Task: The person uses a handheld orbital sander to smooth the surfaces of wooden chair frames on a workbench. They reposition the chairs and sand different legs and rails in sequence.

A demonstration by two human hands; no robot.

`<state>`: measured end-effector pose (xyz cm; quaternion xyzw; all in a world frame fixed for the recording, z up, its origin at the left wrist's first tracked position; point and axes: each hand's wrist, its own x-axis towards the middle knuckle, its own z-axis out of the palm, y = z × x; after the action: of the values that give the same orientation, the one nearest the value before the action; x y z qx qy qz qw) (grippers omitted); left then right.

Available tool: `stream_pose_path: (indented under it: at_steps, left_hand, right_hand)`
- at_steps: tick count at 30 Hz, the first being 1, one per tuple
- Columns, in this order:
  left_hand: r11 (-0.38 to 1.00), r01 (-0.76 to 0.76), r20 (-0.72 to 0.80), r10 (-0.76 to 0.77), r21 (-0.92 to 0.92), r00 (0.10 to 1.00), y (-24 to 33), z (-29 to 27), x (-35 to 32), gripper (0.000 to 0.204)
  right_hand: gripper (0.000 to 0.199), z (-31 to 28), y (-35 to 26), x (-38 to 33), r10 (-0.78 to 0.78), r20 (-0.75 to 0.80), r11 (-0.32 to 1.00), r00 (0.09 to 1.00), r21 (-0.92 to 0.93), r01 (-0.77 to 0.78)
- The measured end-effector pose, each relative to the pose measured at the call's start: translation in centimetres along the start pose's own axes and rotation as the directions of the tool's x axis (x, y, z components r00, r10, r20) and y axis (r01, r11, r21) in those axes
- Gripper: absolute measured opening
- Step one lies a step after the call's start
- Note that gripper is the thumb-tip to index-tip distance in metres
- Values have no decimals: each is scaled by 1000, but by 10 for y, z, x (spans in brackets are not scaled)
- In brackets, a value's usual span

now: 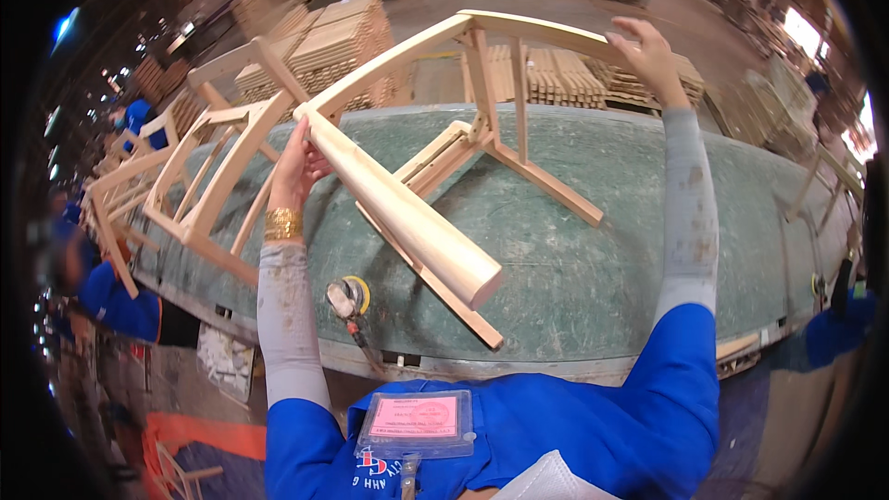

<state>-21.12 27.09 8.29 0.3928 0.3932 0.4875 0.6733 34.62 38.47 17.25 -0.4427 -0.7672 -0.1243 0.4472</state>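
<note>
A pale wooden chair frame [405, 206] lies tipped on the green-topped table [574, 278]. Its broad, rounded rail slants toward me, and its legs rest on the tabletop. At the frame's left corner, my left hand [298, 167] is closed around the wood, its thumb along the near side. My right hand [652, 60] is raised at the far right end of the upper rail, fingers apart and touching or very close to the wood. A sander [346, 297] with a yellow pad and a hose sits on the table near my left forearm.
More wooden chair frames [208, 176] stand on the table's left side, with people in blue beside them. Another frame [829, 181] is at the right end. Stacked timber [338, 46] stands beyond the table. The table's near edge [519, 369] runs just before my body.
</note>
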Motion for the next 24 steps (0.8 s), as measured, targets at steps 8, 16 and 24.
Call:
stream_pose_path:
  at_steps: [8, 16, 24]
  left_hand:
    - [917, -282, -422, 145, -283, 895, -8, 71, 45, 48]
    - [917, -219, -133, 184, -333, 974, 10, 54, 87, 25]
    - [808, -583, 193, 588, -89, 786, 77, 121, 118, 38]
  right_hand:
    - [40, 47, 57, 53, 438, 691, 894, 575, -271, -356]
    - [34, -8, 63, 26, 312, 666, 936, 678, -94, -338]
    - [45, -133, 46, -27, 369, 446, 873, 815, 134, -468]
